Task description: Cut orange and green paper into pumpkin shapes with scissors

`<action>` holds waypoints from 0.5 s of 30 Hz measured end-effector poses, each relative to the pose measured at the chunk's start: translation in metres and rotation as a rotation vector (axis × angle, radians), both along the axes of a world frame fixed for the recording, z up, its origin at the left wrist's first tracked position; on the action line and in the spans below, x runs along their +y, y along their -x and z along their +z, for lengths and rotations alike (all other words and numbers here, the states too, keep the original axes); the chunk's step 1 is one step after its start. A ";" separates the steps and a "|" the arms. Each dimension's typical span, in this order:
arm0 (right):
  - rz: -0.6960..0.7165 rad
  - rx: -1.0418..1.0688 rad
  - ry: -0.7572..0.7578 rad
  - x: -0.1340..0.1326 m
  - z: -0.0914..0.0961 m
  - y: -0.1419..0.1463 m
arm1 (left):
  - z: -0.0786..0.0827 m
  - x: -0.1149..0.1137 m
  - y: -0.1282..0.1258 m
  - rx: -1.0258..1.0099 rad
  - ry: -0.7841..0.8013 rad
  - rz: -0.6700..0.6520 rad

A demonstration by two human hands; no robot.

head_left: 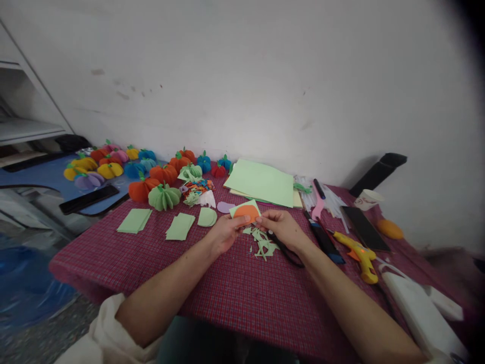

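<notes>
Both hands meet over the middle of a table with a red checked cloth (235,283). My left hand (226,233) pinches a small stack of paper: an orange rounded template (246,211) on light green paper (245,205). My right hand (282,227) pinches the same stack at its right edge, fingers closed. Black scissors (285,249) lie on the cloth just under my right hand; whether the hand touches them I cannot tell. Green paper offcuts (262,244) are scattered below the hands.
Folded green pieces (134,220) (180,225) and a cut green shape (207,217) lie left. Several paper pumpkins (164,196) stand at the back left. A green sheet stack (261,182), yellow glue gun (359,254), phone (364,228), paper cup (368,199) and white box (419,311) sit right.
</notes>
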State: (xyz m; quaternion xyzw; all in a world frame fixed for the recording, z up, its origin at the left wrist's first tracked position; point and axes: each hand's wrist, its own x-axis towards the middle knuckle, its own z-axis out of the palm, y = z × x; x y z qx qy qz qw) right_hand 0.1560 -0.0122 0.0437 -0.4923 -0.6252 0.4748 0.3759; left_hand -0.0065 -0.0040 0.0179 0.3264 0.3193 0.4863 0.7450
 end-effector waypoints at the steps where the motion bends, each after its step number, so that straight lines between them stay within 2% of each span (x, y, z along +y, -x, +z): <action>1: -0.002 0.007 -0.008 0.000 -0.001 0.000 | -0.001 0.000 0.000 0.002 -0.009 -0.001; 7: -0.016 0.022 -0.037 0.001 -0.006 0.000 | -0.003 0.000 0.000 0.050 -0.038 -0.015; 15: 0.009 0.031 -0.045 -0.001 -0.005 0.001 | -0.005 -0.001 -0.001 0.116 -0.183 -0.003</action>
